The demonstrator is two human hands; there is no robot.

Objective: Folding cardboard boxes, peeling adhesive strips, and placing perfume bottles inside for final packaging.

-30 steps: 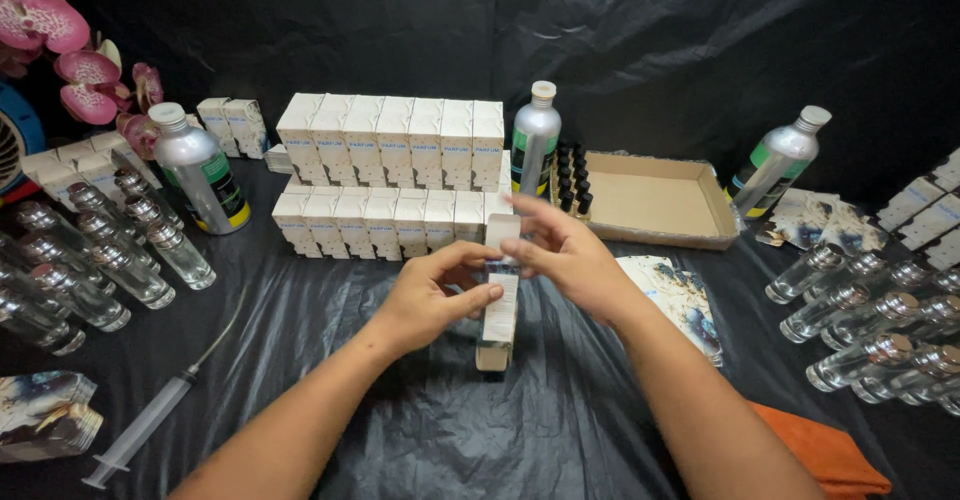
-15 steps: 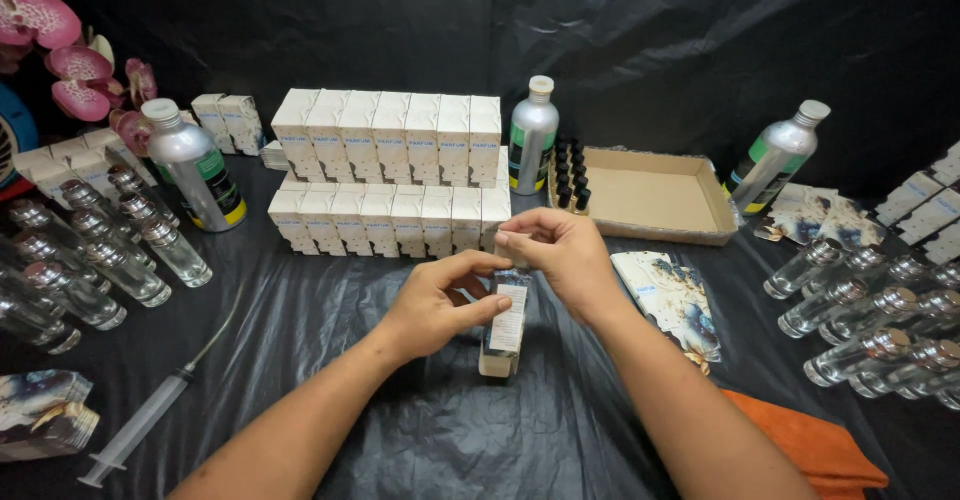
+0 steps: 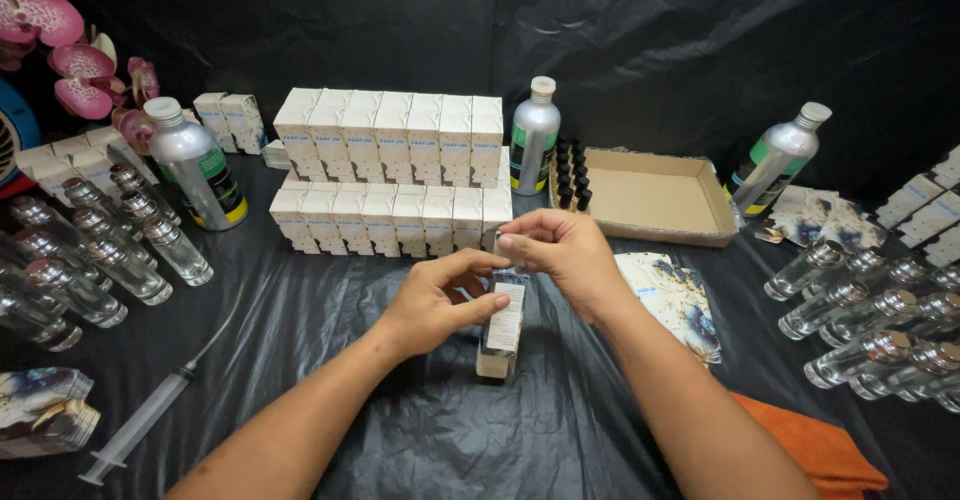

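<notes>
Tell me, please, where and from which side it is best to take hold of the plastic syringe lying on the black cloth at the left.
Grip the syringe on its barrel, near the middle, coming from above with fingers across its width. It lies flat and slanted on the black cloth, with bare cloth on both sides. Its plunger end points toward the near edge, and the thin tip end gives less to hold.

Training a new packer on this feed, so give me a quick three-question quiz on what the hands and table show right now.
1. True or false: the left hand grips the small upright box with a pale label.
2. Where does the right hand pinch that box: A) the base, B) the top, C) nowhere?
3. Which lies nearer the left forearm: the clear plastic syringe or the shallow brown cardboard tray?

Key: 1 true; 2 B; 3 the syringe.
</notes>
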